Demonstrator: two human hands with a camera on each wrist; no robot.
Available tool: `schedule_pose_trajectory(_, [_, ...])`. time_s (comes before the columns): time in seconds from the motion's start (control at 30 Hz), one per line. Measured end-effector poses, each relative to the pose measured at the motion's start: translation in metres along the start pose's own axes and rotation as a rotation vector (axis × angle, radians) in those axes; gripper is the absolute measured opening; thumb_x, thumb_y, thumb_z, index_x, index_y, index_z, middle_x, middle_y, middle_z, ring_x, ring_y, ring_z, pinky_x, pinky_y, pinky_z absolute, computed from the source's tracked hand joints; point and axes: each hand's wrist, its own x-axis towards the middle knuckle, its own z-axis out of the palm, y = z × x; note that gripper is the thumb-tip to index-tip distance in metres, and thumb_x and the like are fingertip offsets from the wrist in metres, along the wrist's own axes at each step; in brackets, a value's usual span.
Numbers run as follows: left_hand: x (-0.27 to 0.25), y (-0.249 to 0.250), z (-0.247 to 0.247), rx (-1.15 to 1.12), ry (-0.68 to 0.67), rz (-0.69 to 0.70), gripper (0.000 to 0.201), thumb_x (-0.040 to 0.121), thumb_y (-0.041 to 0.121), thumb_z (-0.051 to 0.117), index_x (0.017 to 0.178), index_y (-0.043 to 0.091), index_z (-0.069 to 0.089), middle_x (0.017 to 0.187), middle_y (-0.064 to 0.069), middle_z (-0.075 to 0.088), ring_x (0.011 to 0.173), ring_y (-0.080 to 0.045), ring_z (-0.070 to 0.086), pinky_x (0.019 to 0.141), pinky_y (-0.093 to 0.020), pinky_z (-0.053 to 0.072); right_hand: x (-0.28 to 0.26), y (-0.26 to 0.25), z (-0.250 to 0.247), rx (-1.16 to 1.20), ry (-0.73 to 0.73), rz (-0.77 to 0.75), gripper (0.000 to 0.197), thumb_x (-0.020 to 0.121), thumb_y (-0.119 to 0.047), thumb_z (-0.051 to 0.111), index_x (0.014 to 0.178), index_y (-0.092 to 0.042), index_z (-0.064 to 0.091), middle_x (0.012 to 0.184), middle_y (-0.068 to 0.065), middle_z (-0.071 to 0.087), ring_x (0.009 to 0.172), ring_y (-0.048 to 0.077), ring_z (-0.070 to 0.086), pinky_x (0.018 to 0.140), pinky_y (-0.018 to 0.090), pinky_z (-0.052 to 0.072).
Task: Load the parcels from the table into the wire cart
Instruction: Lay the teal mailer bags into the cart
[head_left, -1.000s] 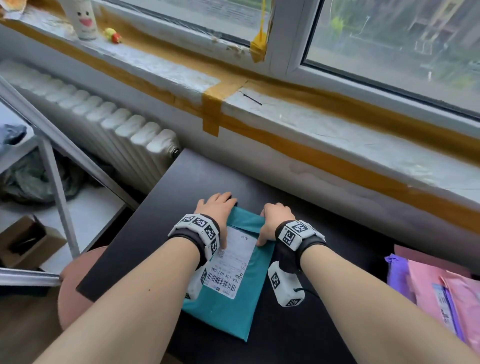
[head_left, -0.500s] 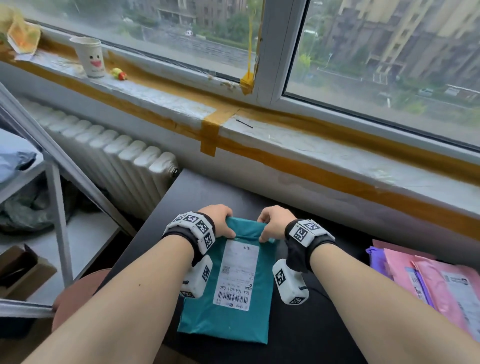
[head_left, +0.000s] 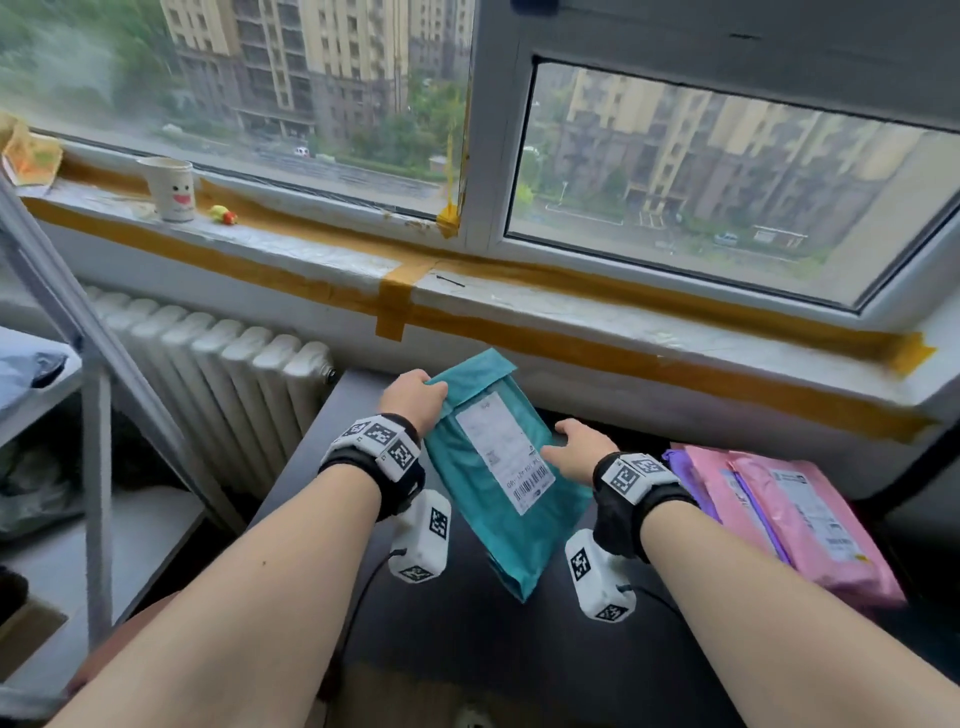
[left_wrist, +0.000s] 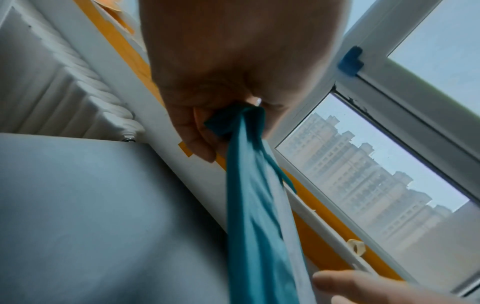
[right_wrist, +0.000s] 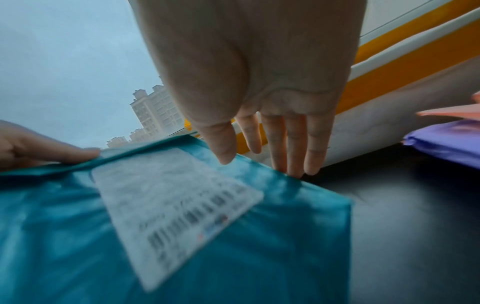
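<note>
Daylight from a wide window (head_left: 701, 171) with apartment blocks beyond it falls on a white sill edged in orange tape (head_left: 519, 322), and just below the sill stands a dark matte table (head_left: 467, 649). A white ribbed radiator (head_left: 218, 374) sits to the left of the table, and a white paper cup with a smiling face (head_left: 169, 189) stands on the sill at the far left beside a small yellow-and-red toy (head_left: 223, 214).

The left hand (head_left: 413, 397) pinches the upper left corner of a flat teal plastic mailer parcel with a white barcode label (head_left: 493, 467); the left wrist view shows its grip pressed together on the bunched flap (left_wrist: 233, 119), with the parcel hanging down from it. The parcel is raised off the table and tilted, its flap end up toward the sill and its lower corner pointing down at the tabletop.

The right hand (head_left: 576, 452) lies along the parcel's right edge. In the right wrist view its fingers (right_wrist: 293, 148) are straight and spread, the thumb tip resting on the teal face near the label, the other fingertips reaching past the edge; its grip is not curled round anything.

On the right part of the table lies a stack of flat pink plastic mailer parcels (head_left: 810, 525) with a purple one (head_left: 685, 467) beneath them, apart from the teal parcel.
</note>
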Motion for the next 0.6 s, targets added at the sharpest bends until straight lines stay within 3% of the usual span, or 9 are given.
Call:
schedule_pose_trajectory(0.1, [-0.014, 0.004, 0.003, -0.035, 0.077, -0.006, 0.024, 0.093, 0.021, 0.045, 0.072, 0.009, 0.047, 0.107, -0.021, 0.061, 0.089, -0.031, 0.051, 0.075, -0.032, 0.037, -0.023, 0.016, 0.003, 0.02, 0.07, 0.084, 0.062, 0.094, -0.038, 0.049, 0.148, -0.014, 0.028, 0.144, 0.011, 0.046, 0.129, 0.029, 0.047, 0.102, 0.032, 0.039])
schedule_pose_trajectory(0.2, [-0.029, 0.011, 0.008, -0.099, 0.148, -0.034, 0.026, 0.096, 0.023, 0.041, 0.099, 0.003, 0.057, 0.111, -0.019, 0.06, 0.103, -0.034, 0.054, 0.082, -0.034, 0.04, -0.041, 0.034, 0.004, 0.06, 0.131, 0.175, 0.058, 0.094, -0.039, 0.05, 0.142, -0.009, 0.035, 0.136, 0.014, 0.052, 0.123, 0.031, 0.052, 0.099, 0.034, 0.042])
schedule_pose_trajectory(0.33, [-0.048, 0.024, 0.021, -0.241, 0.188, -0.002, 0.024, 0.096, 0.024, 0.042, 0.107, 0.009, 0.057, 0.107, -0.012, 0.061, 0.092, -0.029, 0.052, 0.077, -0.031, 0.039, -0.065, 0.058, 0.005, 0.237, 0.161, 0.172, 0.035, 0.093, -0.03, 0.049, 0.117, -0.006, 0.057, 0.101, 0.008, 0.063, 0.092, 0.03, 0.066, 0.076, 0.031, 0.053])
schedule_pose_trajectory(0.47, [-0.072, 0.046, 0.048, -0.352, 0.152, 0.098, 0.023, 0.095, 0.02, 0.044, 0.113, 0.021, 0.059, 0.102, 0.001, 0.058, 0.088, -0.02, 0.051, 0.076, -0.027, 0.04, -0.093, 0.088, -0.002, 0.357, 0.259, 0.196, 0.025, 0.094, -0.023, 0.05, 0.113, -0.011, 0.061, 0.105, 0.004, 0.065, 0.101, 0.03, 0.065, 0.061, 0.028, 0.048])
schedule_pose_trajectory(0.53, [-0.085, 0.06, 0.065, -0.344, 0.088, 0.124, 0.029, 0.089, 0.014, 0.044, 0.112, 0.025, 0.059, 0.102, 0.002, 0.06, 0.089, -0.022, 0.055, 0.078, -0.028, 0.045, -0.105, 0.113, -0.01, 0.404, 0.345, 0.22, 0.03, 0.089, -0.02, 0.055, 0.118, -0.013, 0.06, 0.115, 0.006, 0.067, 0.105, 0.03, 0.063, 0.077, 0.033, 0.052])
schedule_pose_trajectory(0.6, [-0.099, 0.074, 0.083, -0.306, 0.029, 0.125, 0.03, 0.085, 0.012, 0.043, 0.108, 0.024, 0.057, 0.101, -0.002, 0.062, 0.09, -0.026, 0.058, 0.08, -0.031, 0.049, -0.119, 0.141, -0.018, 0.445, 0.44, 0.286, 0.044, 0.085, -0.018, 0.06, 0.128, -0.013, 0.052, 0.119, 0.007, 0.065, 0.109, 0.028, 0.06, 0.09, 0.03, 0.048])
